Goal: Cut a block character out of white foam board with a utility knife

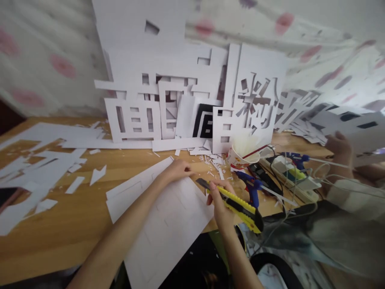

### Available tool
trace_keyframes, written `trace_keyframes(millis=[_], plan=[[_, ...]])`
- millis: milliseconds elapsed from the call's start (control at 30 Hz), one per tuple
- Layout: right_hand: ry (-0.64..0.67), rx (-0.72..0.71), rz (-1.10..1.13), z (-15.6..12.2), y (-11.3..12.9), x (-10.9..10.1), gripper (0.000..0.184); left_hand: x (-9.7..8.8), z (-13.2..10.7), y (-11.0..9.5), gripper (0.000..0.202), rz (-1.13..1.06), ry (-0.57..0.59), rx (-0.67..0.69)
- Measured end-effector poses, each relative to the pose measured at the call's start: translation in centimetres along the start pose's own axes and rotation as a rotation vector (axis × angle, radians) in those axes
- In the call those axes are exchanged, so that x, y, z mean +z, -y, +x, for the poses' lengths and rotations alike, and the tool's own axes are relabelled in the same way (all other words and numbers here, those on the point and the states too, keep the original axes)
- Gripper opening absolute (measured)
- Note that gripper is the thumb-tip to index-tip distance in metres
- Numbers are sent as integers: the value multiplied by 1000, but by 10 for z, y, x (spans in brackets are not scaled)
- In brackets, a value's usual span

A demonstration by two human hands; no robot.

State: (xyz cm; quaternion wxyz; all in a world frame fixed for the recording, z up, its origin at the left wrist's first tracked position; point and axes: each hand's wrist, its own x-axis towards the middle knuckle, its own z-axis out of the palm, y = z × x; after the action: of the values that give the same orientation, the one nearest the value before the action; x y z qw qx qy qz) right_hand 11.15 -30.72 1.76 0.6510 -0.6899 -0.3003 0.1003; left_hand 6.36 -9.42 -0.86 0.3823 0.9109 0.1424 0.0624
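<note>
My right hand (pixel 221 198) grips a yellow utility knife (pixel 240 206) with black parts. Its dark blade points left, over the upper right edge of a white board (pixel 171 224). The board lies tilted across the table's front edge, with faint lines on it. My left hand (pixel 178 170) rests at the board's far corner, its fingers closed. Whatever may be between those fingertips is too small to make out. Part of another white sheet (pixel 135 182) shows under my left forearm.
Cut-out white panels (pixel 132 118) stand along the back. White offcuts (pixel 75 184) litter the wooden table (pixel 75 233). To the right are a paper cup (pixel 239 158), blue glue guns (pixel 252 186) and a power strip (pixel 300 190) with cables. A co-worker's hand (pixel 339 146) holds a cut white panel.
</note>
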Motion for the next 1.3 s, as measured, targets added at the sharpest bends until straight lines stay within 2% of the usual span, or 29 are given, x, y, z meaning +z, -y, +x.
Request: trace_keyframes(millis=[100,167,267,400,733,933,1133,1300], plan=[[93,66,-66,6,-15,6,35,8,0,8,36,-55,-111,-53],[168,118,-122,11,-24,11,37,9,-1,8,38,-55,-139,-81],[252,164,-187,15,-37,15,37,6,-1,5,40,-17,-142,-100],[317,176,-216,15,-46,15,30,6,0,3,36,78,-116,-39],[319,209,-230,15,-40,14,24,5,1,0,35,175,-66,-28],[305,104,-251,15,-38,16,21,7,2,2,33,225,-71,-13],[306,173,-236,14,-39,18,26,6,2,2,32,247,-77,-13],[299,132,-292,14,-33,22,27,8,3,3,33,261,-83,4]])
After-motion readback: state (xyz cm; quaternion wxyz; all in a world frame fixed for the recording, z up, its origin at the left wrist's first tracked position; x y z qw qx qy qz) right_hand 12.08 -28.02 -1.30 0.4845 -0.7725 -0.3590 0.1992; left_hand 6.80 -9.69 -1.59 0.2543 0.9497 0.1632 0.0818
